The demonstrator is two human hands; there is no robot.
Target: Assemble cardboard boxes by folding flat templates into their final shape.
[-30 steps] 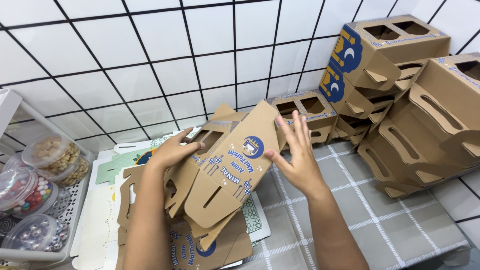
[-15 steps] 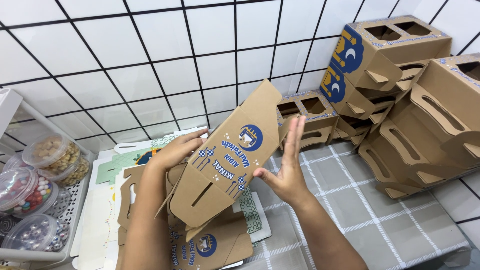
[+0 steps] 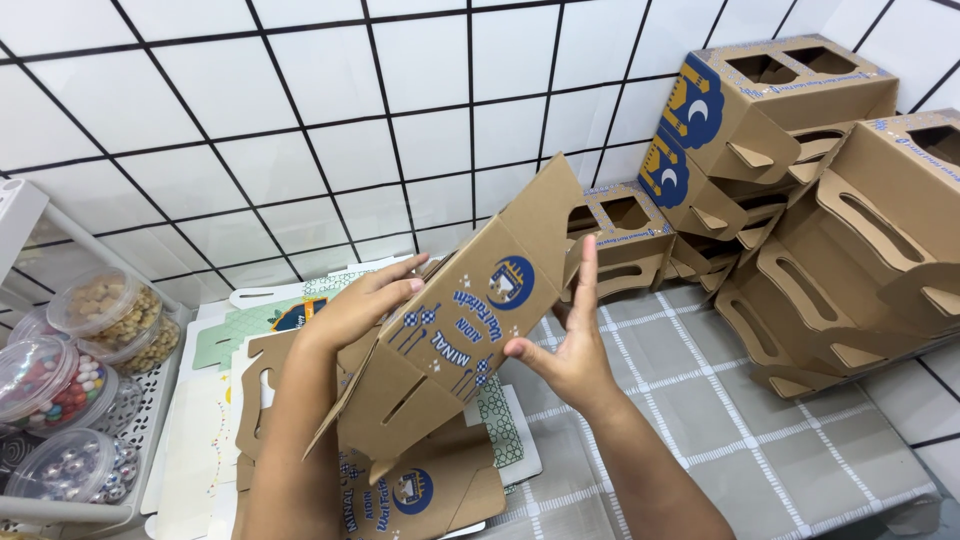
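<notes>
Both forearms are bare, without sleeves; the left hand (image 3: 365,305) and right hand (image 3: 570,345) wear no gloves or rings.

Bright, even light, soft shadows (slight wide-angle bending at edges), sharp focus.
</notes>
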